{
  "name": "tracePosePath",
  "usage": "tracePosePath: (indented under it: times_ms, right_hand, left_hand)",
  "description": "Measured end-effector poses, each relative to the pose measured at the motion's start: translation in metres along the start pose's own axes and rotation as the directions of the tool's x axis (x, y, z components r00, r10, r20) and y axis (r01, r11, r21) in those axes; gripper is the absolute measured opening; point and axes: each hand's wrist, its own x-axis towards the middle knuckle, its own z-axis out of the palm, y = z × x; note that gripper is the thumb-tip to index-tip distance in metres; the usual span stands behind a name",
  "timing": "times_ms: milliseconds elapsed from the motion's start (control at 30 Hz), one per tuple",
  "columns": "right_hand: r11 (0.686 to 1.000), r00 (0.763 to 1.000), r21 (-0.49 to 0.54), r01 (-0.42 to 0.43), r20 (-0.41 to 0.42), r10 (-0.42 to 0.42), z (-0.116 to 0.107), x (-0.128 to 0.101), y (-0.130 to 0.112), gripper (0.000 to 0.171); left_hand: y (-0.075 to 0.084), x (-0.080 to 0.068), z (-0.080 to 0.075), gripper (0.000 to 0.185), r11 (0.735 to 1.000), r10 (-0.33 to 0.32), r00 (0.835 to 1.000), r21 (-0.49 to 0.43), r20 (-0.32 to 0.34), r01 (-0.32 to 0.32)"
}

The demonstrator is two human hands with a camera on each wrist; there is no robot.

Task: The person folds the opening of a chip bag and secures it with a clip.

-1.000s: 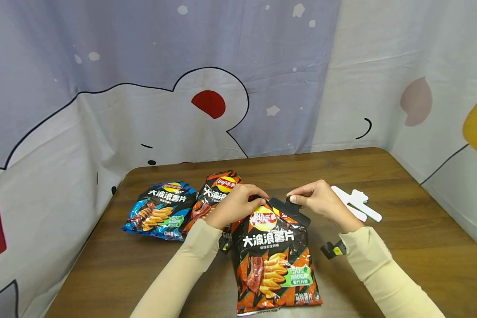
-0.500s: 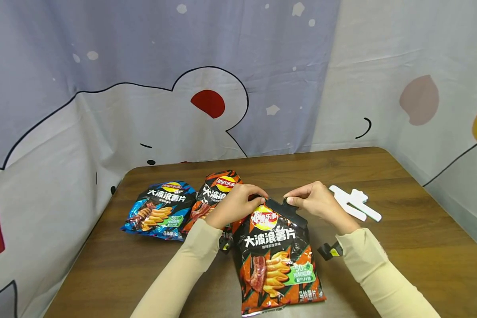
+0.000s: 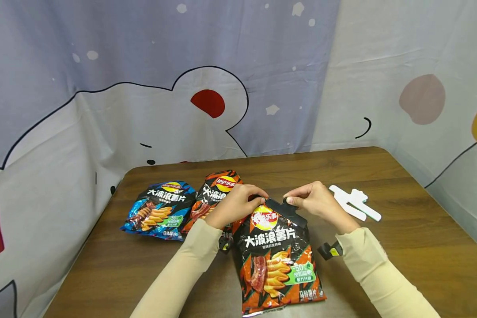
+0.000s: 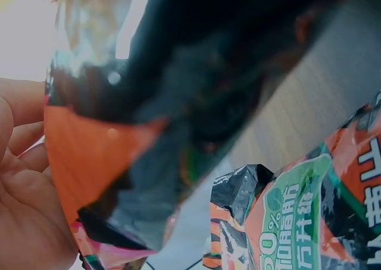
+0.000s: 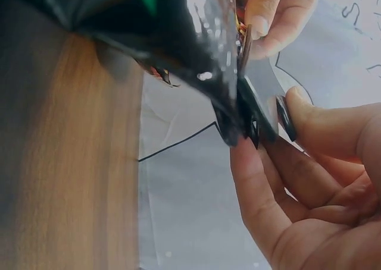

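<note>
Bag: orange chip bag [image 3: 276,260] flat on desk [image 3: 401,247]
Left grip [image 3: 238,204]: pinching bag top
Right grip [image 3: 316,201]: pinching black clip [image 3: 288,211]
Tip: press clip squarely across top

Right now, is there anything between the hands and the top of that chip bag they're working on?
Nothing visible. The left hand pinches the chip bag at its top edge, and the right hand pinches the black clip sitting on that edge.
</note>
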Motion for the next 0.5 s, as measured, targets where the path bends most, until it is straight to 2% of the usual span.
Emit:
tracePosePath:
  times_ms: [500]
  right_hand:
    - [0.998, 0.999, 0.063, 0.006, 0.031, -0.008, -0.0009, -0.0015, 0.0007, 0.025]
  left_hand:
    - [-0.0008, 0.0002, 0.0009, 0.02, 1.0, 0.0, 1.0, 0.027, -0.002, 0.0]
